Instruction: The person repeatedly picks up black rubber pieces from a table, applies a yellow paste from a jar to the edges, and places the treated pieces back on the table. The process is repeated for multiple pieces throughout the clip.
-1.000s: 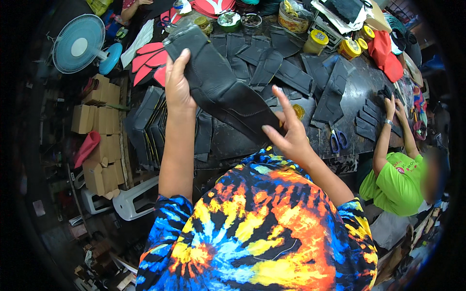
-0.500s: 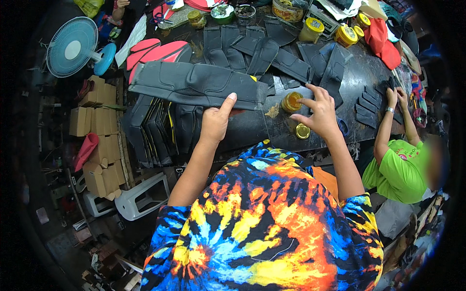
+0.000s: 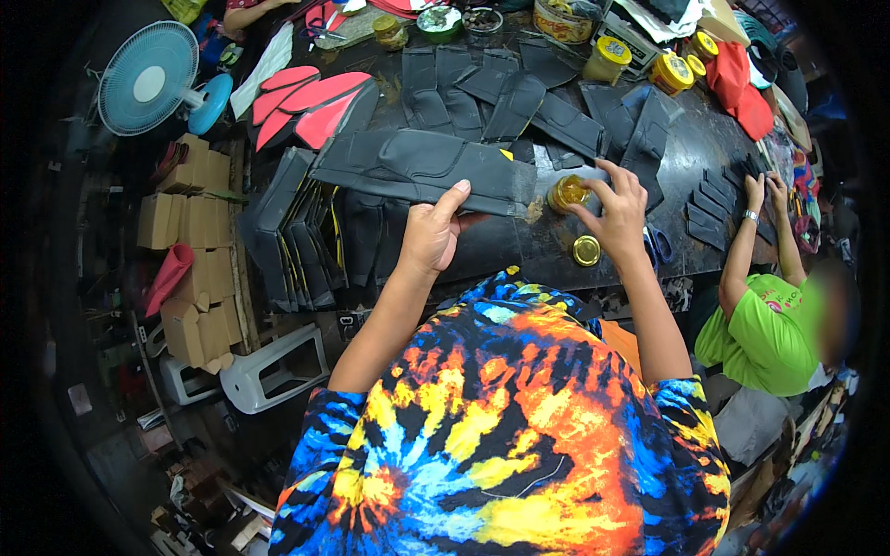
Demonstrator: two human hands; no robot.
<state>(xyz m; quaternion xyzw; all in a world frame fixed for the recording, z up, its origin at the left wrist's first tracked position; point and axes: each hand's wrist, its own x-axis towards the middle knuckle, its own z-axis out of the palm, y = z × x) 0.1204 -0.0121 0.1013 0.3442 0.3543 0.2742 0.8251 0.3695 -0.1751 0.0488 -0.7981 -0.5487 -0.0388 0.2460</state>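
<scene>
A long black padded piece [image 3: 417, 167] lies flat across the dark worktable [image 3: 519, 246]. My left hand [image 3: 434, 232] grips its near edge, thumb pressed on top. My right hand [image 3: 616, 204] has its fingertips around a small open jar [image 3: 567, 193] of yellow paste, just right of the piece. The jar's round gold lid [image 3: 585, 250] lies loose on the table below my right hand.
Several black cut pieces [image 3: 519, 93] and red ones [image 3: 306, 93] cover the table, with yellow-lidded tins [image 3: 607, 57] at the back. A person in a green shirt [image 3: 765, 324] works at the right. A blue fan [image 3: 148, 79], cardboard boxes [image 3: 190, 232] and a white stool [image 3: 273, 371] stand left.
The black piece, held up in both hands a second ago, now lies flat on the table. My right hand has let go of it and moved onto the small jar.
</scene>
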